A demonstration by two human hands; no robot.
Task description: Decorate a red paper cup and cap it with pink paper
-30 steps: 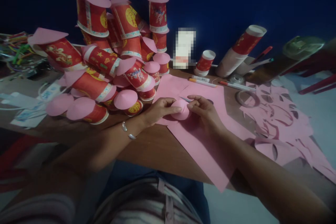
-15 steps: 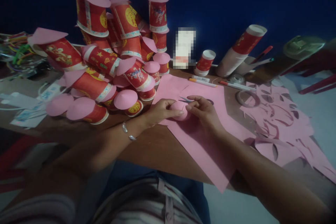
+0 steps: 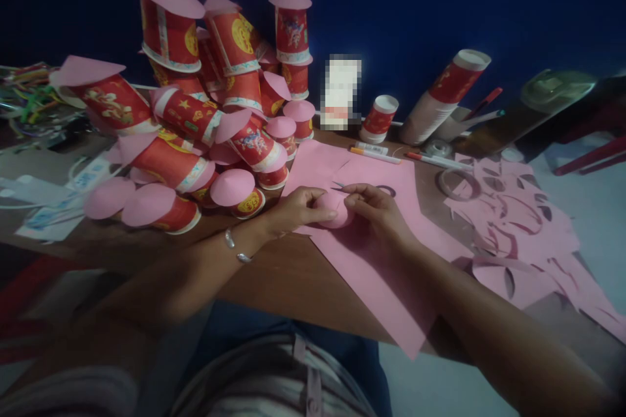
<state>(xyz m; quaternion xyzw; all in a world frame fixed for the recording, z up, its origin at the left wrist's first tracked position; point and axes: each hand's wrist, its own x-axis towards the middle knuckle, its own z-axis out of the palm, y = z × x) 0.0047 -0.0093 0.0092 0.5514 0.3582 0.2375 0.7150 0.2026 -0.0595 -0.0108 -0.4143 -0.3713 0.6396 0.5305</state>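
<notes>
A small round of pink paper (image 3: 333, 210), bent into a shallow cone with a slit line on its top, is held between both my hands above a pink paper sheet (image 3: 374, 273). My left hand (image 3: 306, 208) pinches its left side, thumb on top. On its right edge, my right hand (image 3: 374, 208) closes with thumb and fingertips. Behind the right hand lie scissors (image 3: 386, 190) on the sheet; their blade tips and a dark handle loop show, the middle is hidden by my fingers.
Red paper cups with pink cone roofs (image 3: 171, 163) crowd the left, several stacked. At the back stand a single red cup (image 3: 379, 118) and a leaning cup stack (image 3: 447, 94). Markers (image 3: 375, 156) lie before them. A tape roll (image 3: 458, 184) and cut pink scraps (image 3: 523, 221) cover the right.
Both hands stay on the pink paper round. My right fingers have shifted slightly along its edge, covering more of the scissors. The whole view has moved a little.
</notes>
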